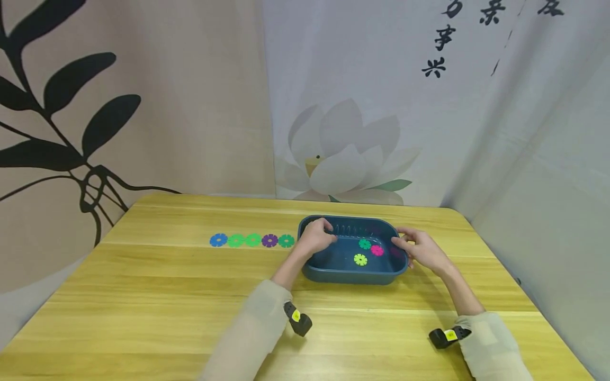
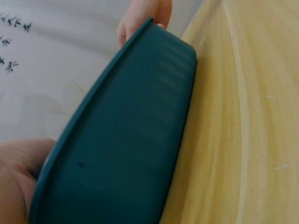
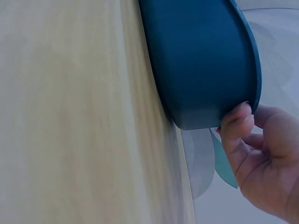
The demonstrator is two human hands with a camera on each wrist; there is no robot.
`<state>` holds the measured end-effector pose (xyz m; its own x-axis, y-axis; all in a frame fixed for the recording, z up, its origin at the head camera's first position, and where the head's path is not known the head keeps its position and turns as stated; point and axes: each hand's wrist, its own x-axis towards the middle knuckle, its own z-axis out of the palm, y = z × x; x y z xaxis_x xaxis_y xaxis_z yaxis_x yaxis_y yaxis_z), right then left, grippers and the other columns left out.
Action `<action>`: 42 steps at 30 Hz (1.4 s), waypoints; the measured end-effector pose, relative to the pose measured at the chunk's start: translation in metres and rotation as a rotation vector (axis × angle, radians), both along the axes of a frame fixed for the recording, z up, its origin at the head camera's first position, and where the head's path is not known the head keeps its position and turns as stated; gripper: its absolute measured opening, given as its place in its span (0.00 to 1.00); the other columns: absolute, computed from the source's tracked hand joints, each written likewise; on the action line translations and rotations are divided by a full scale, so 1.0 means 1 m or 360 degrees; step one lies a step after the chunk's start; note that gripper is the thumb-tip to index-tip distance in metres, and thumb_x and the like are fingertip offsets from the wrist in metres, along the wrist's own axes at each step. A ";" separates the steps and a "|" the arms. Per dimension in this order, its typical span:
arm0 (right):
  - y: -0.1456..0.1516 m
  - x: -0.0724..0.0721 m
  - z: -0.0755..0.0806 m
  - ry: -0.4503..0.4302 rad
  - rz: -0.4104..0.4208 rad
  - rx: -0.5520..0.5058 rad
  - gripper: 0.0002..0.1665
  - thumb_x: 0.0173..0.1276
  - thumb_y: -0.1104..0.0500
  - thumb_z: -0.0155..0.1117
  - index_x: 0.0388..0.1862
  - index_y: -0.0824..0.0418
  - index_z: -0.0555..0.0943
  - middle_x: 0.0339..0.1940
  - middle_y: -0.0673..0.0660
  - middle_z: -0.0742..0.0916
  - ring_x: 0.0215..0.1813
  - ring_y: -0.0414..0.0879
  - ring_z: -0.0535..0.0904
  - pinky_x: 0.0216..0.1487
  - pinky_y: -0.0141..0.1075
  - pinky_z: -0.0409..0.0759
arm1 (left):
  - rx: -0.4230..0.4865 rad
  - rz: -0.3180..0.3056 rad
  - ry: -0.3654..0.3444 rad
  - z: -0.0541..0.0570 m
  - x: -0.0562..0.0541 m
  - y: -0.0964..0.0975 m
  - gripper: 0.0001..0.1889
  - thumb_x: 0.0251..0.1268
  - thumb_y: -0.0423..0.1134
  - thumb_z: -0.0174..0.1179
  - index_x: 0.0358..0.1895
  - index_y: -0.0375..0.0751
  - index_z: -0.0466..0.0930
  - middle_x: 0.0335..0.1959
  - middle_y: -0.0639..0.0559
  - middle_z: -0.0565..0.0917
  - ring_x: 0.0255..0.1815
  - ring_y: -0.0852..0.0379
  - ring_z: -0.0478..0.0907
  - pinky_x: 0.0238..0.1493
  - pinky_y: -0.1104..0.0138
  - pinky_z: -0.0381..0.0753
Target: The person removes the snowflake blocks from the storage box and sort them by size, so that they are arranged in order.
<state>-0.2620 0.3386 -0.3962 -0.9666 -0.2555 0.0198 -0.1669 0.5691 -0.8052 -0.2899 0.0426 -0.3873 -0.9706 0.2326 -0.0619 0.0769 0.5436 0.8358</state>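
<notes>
While the blue tray (image 1: 348, 277) stands on the table (image 1: 190, 323) in the head view, the right hand (image 1: 424, 253) pinches its right end, thumb inside and fingers outside, probably to keep it steady; the left hand (image 1: 315, 236) reaches over the opposite end, its thumb and index finger apart with nothing visible between them, though whether its other fingers hold anything I cannot tell; a teal disc (image 1: 364, 244), a pink disc (image 1: 377, 250) and a yellow disc (image 1: 360, 260) lie loose on the tray's floor; to the left, a blue disc (image 1: 218, 240), a green disc (image 1: 235, 241), a second green disc (image 1: 253, 239), a purple disc (image 1: 269, 241) and a dark green disc (image 1: 286, 241) form a row so straight that it looks deliberate; the table is yellowish grained wood, backed by a pale backdrop (image 1: 205, 106) printed with dark leaves (image 1: 111, 124), a lotus (image 1: 350, 159) and black characters (image 1: 444, 38); the left wrist view shows the tray's outer wall resting on the wood, the left hand at its rim with fingertips hidden; the right wrist view confirms the right hand's fingertips pressed to the outer wall at the rounded end, the thumb partly hidden beyond the rim, with pale fabric behind.
</notes>
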 end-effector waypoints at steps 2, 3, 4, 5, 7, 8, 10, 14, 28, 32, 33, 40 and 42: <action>0.000 0.001 0.001 0.0001 0.0009 -0.0004 0.33 0.79 0.55 0.59 0.72 0.75 0.64 0.32 0.66 0.77 0.15 0.53 0.74 0.21 0.43 0.78 | -0.0055 0.0014 0.0012 -0.001 -0.001 0.001 0.13 0.68 0.32 0.65 0.52 0.34 0.78 0.55 0.40 0.79 0.56 0.42 0.76 0.57 0.51 0.77; -0.001 0.001 0.001 0.0005 0.0011 -0.0004 0.33 0.79 0.56 0.59 0.72 0.76 0.64 0.32 0.65 0.77 0.15 0.54 0.74 0.20 0.43 0.78 | -0.0083 0.0016 0.0022 -0.001 -0.002 0.001 0.12 0.66 0.31 0.65 0.51 0.33 0.79 0.54 0.40 0.79 0.55 0.42 0.76 0.56 0.52 0.77; -0.001 0.001 0.001 0.0012 0.0015 -0.0002 0.33 0.79 0.56 0.59 0.72 0.76 0.64 0.32 0.65 0.77 0.15 0.54 0.74 0.20 0.43 0.78 | -0.0111 0.0015 0.0031 -0.002 -0.002 0.002 0.12 0.66 0.30 0.65 0.50 0.33 0.79 0.52 0.40 0.80 0.54 0.43 0.77 0.56 0.53 0.77; -0.001 0.001 0.001 0.0019 0.0012 0.0001 0.33 0.78 0.56 0.59 0.72 0.76 0.64 0.31 0.65 0.77 0.15 0.54 0.74 0.20 0.43 0.78 | -0.0138 0.0009 0.0038 -0.002 -0.002 0.002 0.11 0.65 0.29 0.65 0.49 0.34 0.80 0.51 0.41 0.81 0.53 0.44 0.77 0.55 0.53 0.78; 0.000 0.000 0.000 0.0030 0.0004 0.0011 0.33 0.79 0.56 0.59 0.72 0.76 0.64 0.31 0.64 0.77 0.15 0.55 0.75 0.20 0.43 0.78 | -0.0174 -0.0015 0.0042 -0.003 -0.002 0.003 0.11 0.63 0.27 0.65 0.48 0.33 0.82 0.48 0.42 0.82 0.51 0.45 0.77 0.52 0.54 0.79; 0.000 -0.001 0.000 0.0033 0.0003 0.0015 0.33 0.79 0.55 0.59 0.72 0.76 0.64 0.31 0.63 0.77 0.15 0.55 0.75 0.20 0.43 0.78 | -0.0185 -0.0030 0.0035 -0.003 -0.002 0.003 0.11 0.62 0.26 0.64 0.48 0.33 0.83 0.47 0.42 0.82 0.50 0.45 0.78 0.51 0.55 0.80; 0.000 -0.002 -0.001 0.0037 -0.0001 0.0024 0.33 0.79 0.55 0.59 0.72 0.75 0.65 0.30 0.62 0.77 0.15 0.55 0.75 0.20 0.43 0.78 | -0.0197 -0.0055 0.0019 -0.004 -0.002 0.004 0.11 0.62 0.24 0.64 0.48 0.33 0.84 0.46 0.43 0.83 0.49 0.46 0.78 0.49 0.55 0.81; 0.001 -0.003 -0.003 0.0033 0.0001 0.0023 0.33 0.79 0.55 0.59 0.72 0.75 0.65 0.29 0.61 0.77 0.15 0.55 0.75 0.20 0.43 0.78 | -0.0204 -0.0078 0.0009 -0.007 -0.002 0.005 0.12 0.59 0.22 0.65 0.46 0.33 0.86 0.44 0.44 0.84 0.49 0.46 0.79 0.48 0.57 0.82; 0.000 -0.003 -0.003 0.0016 0.0003 0.0018 0.34 0.79 0.55 0.58 0.72 0.76 0.64 0.28 0.61 0.77 0.15 0.55 0.75 0.21 0.45 0.79 | -0.0276 -0.0096 -0.0031 -0.011 -0.003 0.008 0.08 0.53 0.27 0.75 0.33 0.38 0.84 0.34 0.49 0.82 0.36 0.52 0.76 0.42 0.61 0.81; -0.001 -0.003 -0.002 0.0020 0.0004 0.0021 0.33 0.79 0.55 0.58 0.72 0.75 0.64 0.29 0.63 0.77 0.15 0.54 0.75 0.22 0.45 0.79 | -0.0254 -0.0137 0.0002 -0.010 -0.002 0.007 0.06 0.57 0.29 0.73 0.32 0.39 0.83 0.32 0.50 0.81 0.33 0.54 0.76 0.39 0.63 0.78; -0.001 -0.003 -0.002 0.0024 0.0006 0.0024 0.33 0.79 0.55 0.58 0.72 0.76 0.64 0.29 0.64 0.77 0.15 0.53 0.75 0.21 0.45 0.79 | -0.0235 -0.0147 0.0015 -0.009 -0.002 0.007 0.05 0.59 0.30 0.71 0.32 0.39 0.83 0.31 0.50 0.82 0.32 0.55 0.77 0.39 0.64 0.78; -0.002 -0.003 -0.002 0.0033 0.0007 0.0021 0.32 0.79 0.57 0.58 0.71 0.75 0.65 0.30 0.66 0.77 0.15 0.53 0.75 0.20 0.44 0.78 | 0.0009 -0.0191 0.0075 -0.002 0.001 0.008 0.03 0.67 0.31 0.65 0.37 0.34 0.83 0.31 0.49 0.83 0.28 0.56 0.84 0.34 0.67 0.83; -0.002 -0.003 -0.002 0.0032 0.0005 0.0023 0.31 0.79 0.56 0.58 0.71 0.75 0.66 0.30 0.66 0.77 0.15 0.51 0.75 0.20 0.43 0.78 | 0.0037 -0.0197 0.0090 0.001 0.002 0.008 0.03 0.69 0.31 0.63 0.38 0.34 0.83 0.32 0.49 0.83 0.30 0.53 0.85 0.35 0.66 0.83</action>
